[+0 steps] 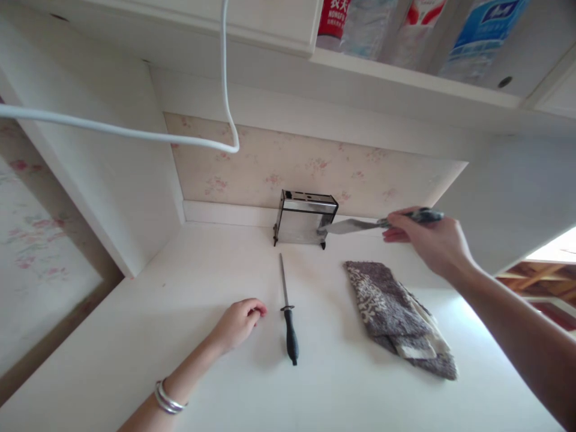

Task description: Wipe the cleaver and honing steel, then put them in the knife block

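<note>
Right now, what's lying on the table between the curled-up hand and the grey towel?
In the head view, a sharpening steel with a black handle lies between the left hand and the grey patterned towel, touching neither. The countertop around it is bare.

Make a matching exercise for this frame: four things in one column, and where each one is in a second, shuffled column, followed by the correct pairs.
Things
1. knife
2. sharpening steel
3. patterned cloth
4. metal knife block

Places
A. lying folded on the counter, under the right forearm
B. standing against the back wall
C. held in the right hand, blade tip at the block
D. lying on the counter just right of the left hand

Pairs: 1-C, 2-D, 3-A, 4-B
</note>
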### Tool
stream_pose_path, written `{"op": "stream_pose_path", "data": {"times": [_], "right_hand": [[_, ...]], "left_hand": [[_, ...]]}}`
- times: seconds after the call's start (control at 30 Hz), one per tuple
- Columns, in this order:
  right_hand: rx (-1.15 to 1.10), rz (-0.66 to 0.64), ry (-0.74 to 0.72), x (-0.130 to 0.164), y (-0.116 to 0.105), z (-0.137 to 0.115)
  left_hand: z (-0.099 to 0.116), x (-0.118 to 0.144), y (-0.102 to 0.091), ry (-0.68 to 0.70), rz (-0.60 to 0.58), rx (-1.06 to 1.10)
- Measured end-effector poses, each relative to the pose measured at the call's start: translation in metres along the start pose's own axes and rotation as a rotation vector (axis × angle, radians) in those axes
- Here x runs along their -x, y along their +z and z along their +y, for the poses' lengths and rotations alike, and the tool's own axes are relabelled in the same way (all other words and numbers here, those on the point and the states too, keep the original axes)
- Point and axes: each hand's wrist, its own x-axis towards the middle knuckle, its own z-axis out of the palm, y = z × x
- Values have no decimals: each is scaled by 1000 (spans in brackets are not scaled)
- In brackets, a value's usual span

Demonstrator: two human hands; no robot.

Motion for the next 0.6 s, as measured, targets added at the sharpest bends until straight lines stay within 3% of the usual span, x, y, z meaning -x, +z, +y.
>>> {"op": "stream_pose_path", "data": {"times": [0.13,0.23,0.43,0.6], "right_hand": [[-201,135,-96,-45,-1,-39],[-291,159,-82,-74,8,-52],[-285,90,-33,-111,33,-50],[-220,77,-13,-127,40,-41]], "left_hand": [[2,0,-1,-6,-9,-10],[2,1,-1,-6,-10,-9],[2,1,-3,-3,-19,12],[5,2,-7,-25,-41,35]]}}
